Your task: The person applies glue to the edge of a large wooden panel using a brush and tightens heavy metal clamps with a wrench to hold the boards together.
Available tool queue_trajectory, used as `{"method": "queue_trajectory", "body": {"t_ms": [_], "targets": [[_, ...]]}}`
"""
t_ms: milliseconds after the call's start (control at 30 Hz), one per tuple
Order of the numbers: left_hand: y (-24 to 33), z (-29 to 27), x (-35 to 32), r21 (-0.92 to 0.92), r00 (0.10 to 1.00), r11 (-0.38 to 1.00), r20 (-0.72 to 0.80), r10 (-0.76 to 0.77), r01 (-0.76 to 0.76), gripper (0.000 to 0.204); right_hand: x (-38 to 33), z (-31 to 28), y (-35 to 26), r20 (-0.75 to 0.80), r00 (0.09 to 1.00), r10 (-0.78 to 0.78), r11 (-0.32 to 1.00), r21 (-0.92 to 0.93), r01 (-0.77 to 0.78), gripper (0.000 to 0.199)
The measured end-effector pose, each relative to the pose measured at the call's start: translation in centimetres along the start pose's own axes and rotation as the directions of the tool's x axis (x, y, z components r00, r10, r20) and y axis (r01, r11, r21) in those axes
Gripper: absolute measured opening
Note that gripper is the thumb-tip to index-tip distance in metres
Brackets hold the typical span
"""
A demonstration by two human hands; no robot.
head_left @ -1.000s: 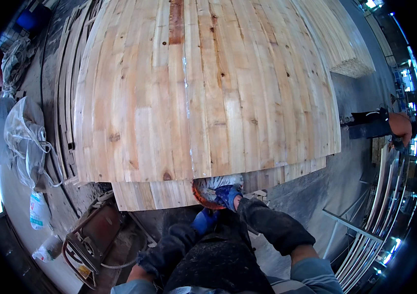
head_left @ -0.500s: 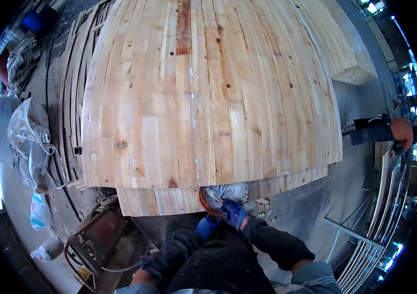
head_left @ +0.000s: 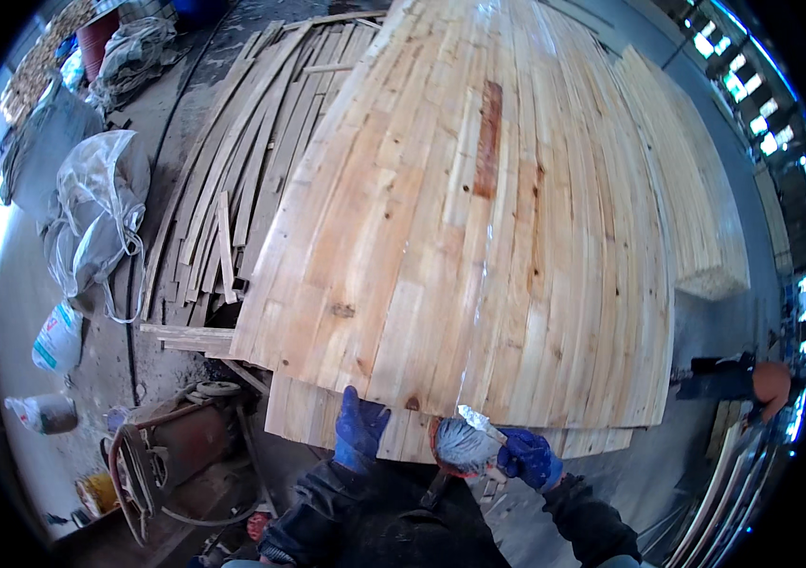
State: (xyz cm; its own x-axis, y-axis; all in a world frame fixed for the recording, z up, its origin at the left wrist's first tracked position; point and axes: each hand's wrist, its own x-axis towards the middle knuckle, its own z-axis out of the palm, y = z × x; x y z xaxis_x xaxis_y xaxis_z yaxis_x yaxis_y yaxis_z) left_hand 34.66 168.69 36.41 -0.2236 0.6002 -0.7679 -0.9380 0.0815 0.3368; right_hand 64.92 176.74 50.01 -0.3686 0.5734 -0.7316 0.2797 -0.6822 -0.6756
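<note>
My right hand [head_left: 528, 458], in a blue glove, is closed round a putty knife [head_left: 490, 429]. A lump of white paste sits on its tip, just over the near edge of a large wood panel [head_left: 422, 312] made of joined strips. Beneath the knife is a round tub [head_left: 465, 449] with an orange-red rim, smeared inside with greyish-white paste. To the left, my left hand [head_left: 361, 431], also gloved in blue, is open, fingers pointing forward at the panel's near edge; whether it touches the wood I cannot tell. A thin white line of paste runs along one seam of the panel.
Loose wooden strips [head_left: 232, 170] lie heaped left of the panel. A rusty red cart-like machine [head_left: 190, 464] stands at near left, with white sacks [head_left: 95, 218] beyond it. Another stack of boards [head_left: 697, 208] is at far right, and a person [head_left: 734, 377] stands at the right.
Both hands were together at the tub. My left hand has moved off leftward to the panel's edge, and the right has raised the paste-loaded putty knife. The view has turned, shifting the panel rightward.
</note>
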Motion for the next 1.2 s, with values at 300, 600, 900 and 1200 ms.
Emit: {"method": "queue_trajectory", "body": {"t_ms": [300, 600, 900, 1200], "targets": [[-2.9, 1.3, 2.2, -0.382, 0.961, 0.905, 0.262, -0.089, 0.188, 0.072, 6.0, 2.0, -12.4, 0.061, 0.984, -0.167, 0.947, -0.267, 0.177, 0.038], [-0.1, 3.6, -1.2, -0.302, 0.988, 0.947, 0.137, -0.067, 0.106, 0.068, 20.4, 8.6, -31.5, 0.179, 0.956, -0.231, 0.622, -0.729, 0.286, 0.022], [0.5, 3.3, -1.5, -0.292, 0.987, 0.945, 0.104, -0.122, 0.147, 0.057, 28.4, 13.8, -37.9, 0.275, 0.942, -0.19, -0.23, -0.946, 0.23, 0.022], [-2.7, 1.5, 0.6, -0.222, 0.989, 0.964, 0.066, -0.134, 0.145, 0.054, 29.6, 14.9, -36.6, 0.374, 0.913, -0.161, -0.459, -0.848, 0.267, 0.022]]}}
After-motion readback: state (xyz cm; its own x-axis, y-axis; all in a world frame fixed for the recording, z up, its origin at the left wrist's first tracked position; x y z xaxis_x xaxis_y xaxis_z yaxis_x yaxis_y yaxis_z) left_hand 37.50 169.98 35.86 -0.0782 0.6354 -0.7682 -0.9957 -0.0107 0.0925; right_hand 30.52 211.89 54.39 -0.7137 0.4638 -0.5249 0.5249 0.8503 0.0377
